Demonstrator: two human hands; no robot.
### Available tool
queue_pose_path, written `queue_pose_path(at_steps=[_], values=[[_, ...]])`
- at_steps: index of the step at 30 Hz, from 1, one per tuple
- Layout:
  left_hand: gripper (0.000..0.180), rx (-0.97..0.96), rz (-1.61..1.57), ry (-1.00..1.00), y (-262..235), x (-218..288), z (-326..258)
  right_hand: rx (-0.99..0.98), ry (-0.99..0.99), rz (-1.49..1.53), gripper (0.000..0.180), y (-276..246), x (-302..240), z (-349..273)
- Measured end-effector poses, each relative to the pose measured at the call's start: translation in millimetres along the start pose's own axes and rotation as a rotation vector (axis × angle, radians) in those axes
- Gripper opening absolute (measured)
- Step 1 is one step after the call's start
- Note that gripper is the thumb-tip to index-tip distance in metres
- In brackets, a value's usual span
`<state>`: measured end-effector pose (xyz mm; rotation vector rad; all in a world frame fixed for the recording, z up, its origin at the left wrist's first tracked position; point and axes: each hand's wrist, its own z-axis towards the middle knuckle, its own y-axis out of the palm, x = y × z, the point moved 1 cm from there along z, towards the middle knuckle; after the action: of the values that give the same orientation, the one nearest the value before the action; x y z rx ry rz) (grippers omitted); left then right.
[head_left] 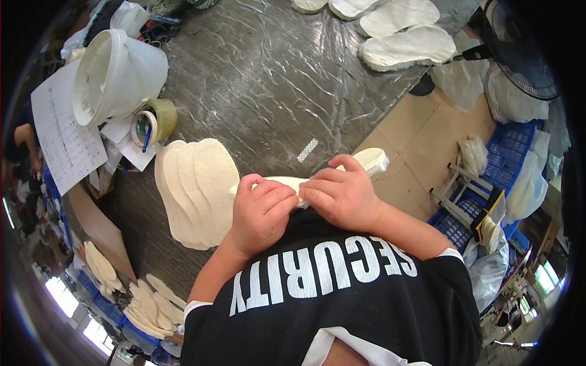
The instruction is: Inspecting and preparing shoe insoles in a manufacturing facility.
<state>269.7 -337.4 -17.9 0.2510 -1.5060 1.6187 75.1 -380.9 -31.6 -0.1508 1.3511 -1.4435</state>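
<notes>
Close to my body, a cream insole [370,160] lies sideways between my two hands, its rounded end sticking out past the right one. My left hand [262,212] is closed on its left part, fingers curled over the edge. Beside it, my right hand [343,194] pinches the same insole, with thumb and fingers meeting near the left fingertips. The insole's underside and much of its middle are hidden by my hands. To the left, several flat cream insoles [210,183] lie fanned in an overlapping stack on the dark, plastic-covered table [262,91].
Thick white insoles [409,47] lie at the table's far right. Far left stand a white bucket [137,73], tape rolls [163,119] with a blue pen, and a paper sheet [64,134]. Beyond the right edge are a fan [519,55], blue crates [510,155] and a stepladder [461,195].
</notes>
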Motion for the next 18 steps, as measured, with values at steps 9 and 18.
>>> queue_pose_path(at_steps=[9, 18], values=[[0.018, 0.058, 0.288, -0.048, 45.7, -44.6, -37.4, -0.027, 0.101, -0.311, 0.019, 36.7, 46.7, -41.1], [0.028, 0.143, 0.229, -0.165, 54.1, -43.1, -15.8, 0.011, 0.305, -0.097, 0.044, 42.0, 57.6, -37.7]])
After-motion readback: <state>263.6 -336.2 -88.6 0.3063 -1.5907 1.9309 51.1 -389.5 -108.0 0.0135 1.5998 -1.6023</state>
